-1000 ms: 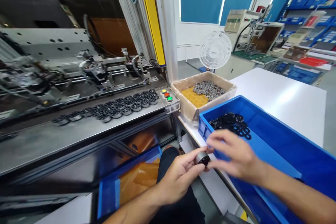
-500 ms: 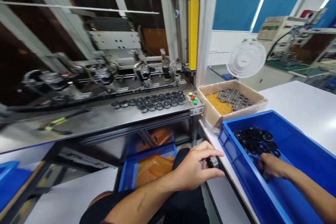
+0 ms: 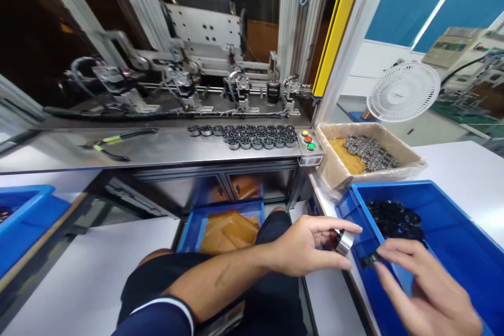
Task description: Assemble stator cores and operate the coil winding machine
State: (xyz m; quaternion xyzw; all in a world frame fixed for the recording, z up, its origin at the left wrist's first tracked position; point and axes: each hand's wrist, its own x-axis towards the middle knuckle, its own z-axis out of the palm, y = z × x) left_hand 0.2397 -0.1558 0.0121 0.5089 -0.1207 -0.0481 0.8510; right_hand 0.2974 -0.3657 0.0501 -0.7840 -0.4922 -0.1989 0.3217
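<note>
Between thumb and fingers, my left hand (image 3: 303,247) grips a silver metal ring (image 3: 345,243) with something dark inside it. Facing it, my right hand (image 3: 423,283) pinches a small black plastic part (image 3: 370,259), blurred by motion; a narrow gap separates the part from the ring. Below and behind my right hand stands a blue bin (image 3: 452,252) that holds a heap of black parts (image 3: 396,218). On the metal ledge of the machine, several black-and-silver round parts (image 3: 258,136) sit in close rows.
A lined carton (image 3: 326,172) of grey parts stands beyond the bin, with a white fan (image 3: 403,92) behind. A button box (image 3: 311,146) ends the ledge; pliers (image 3: 114,144) lie at its left. Another blue bin (image 3: 27,194) is at far left. A tray of orange sheets (image 3: 228,228) sits low ahead.
My right hand has come up out of the blue bin with a black part and moved close to my left hand. My left hand, still holding the metal ring, shifted slightly right. The view has turned.
</note>
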